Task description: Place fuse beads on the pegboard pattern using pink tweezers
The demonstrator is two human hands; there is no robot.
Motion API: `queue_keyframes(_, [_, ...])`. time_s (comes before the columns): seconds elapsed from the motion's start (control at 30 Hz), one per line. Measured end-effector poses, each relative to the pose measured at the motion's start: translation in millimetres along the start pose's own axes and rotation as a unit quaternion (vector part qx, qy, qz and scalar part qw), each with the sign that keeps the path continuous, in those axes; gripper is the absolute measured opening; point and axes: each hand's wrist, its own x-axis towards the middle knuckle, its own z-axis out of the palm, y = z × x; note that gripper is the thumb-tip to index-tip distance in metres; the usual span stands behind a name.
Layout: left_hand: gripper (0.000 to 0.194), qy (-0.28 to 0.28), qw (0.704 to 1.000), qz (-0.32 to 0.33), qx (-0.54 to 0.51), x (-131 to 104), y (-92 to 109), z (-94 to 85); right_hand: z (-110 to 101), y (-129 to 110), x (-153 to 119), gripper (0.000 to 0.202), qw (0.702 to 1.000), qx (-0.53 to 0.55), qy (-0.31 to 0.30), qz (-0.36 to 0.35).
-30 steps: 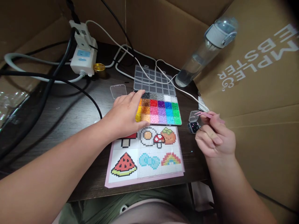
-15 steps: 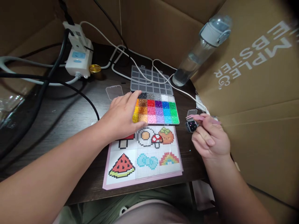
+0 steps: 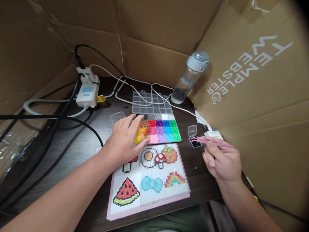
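My left hand [image 3: 125, 137] lies with spread fingers over the left side of the bead box [image 3: 160, 130], whose compartments hold beads of many colours. Pink tweezers [image 3: 222, 144] are pinched in my right hand [image 3: 220, 159]. Their tips are over a small clear box of dark beads [image 3: 195, 143], its lid open; whether they grip a bead is too small to tell. Below the bead box lies the pattern sheet [image 3: 126, 193] with a clear pegboard [image 3: 154, 177] on its right part. The sheet shows a watermelon, an egg, a bow and a rainbow.
A water bottle [image 3: 189, 77] stands behind the bead box. White cables cross the box's open lid [image 3: 152, 102]. On the left are a power strip [image 3: 88, 88], black cables and a gold cup [image 3: 101, 100]. Cardboard walls [image 3: 154, 61] surround the table.
The camera view has tilted up, so the table sits lower in the picture. The tweezer tips have moved onto the small box of dark beads. My left hand stays over the bead box.
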Motion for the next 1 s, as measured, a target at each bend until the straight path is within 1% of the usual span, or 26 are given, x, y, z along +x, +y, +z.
queue_keyframes(0.1, [0.07,-0.009,1.0,0.001,0.001,1,1,1.7,-25,7,-19,0.012,0.999,-0.04,0.028,-0.015])
queue_keyframes(0.17, [0.071,-0.013,1.0,0.001,-0.001,1,1,3.7,-39,12,-34,0.015,0.996,-0.074,0.047,-0.003])
queue_keyframes(0.27, [0.073,-0.011,1.0,-0.001,-0.008,2,0,7.0,-49,15,-55,0.019,0.988,-0.136,0.079,0.015])
queue_keyframes(0.4, [0.08,-0.007,1.0,-0.005,-0.019,3,-4,9.7,-52,16,-76,0.016,0.975,-0.194,0.112,0.005])
queue_keyframes(0.5, [0.086,-0.012,1.0,-0.012,-0.018,4,-5,10.5,-54,19,-83,0.015,0.968,-0.222,0.116,-0.01])
queue_keyframes(0.6, [0.089,-0.022,0.999,-0.021,-0.011,5,-5,11.0,-57,24,-87,0.015,0.962,-0.247,0.11,-0.034])
queue_keyframes(0.77, [0.092,-0.028,0.999,-0.031,-0.01,5,-4,10.4,-58,25,-87,0.013,0.947,-0.306,0.08,-0.062])
queue_keyframes(1.0, [0.086,-0.02,1.0,-0.021,-0.005,4,-3,9.4,-56,26,-87,0.015,0.937,-0.33,0.066,-0.096])
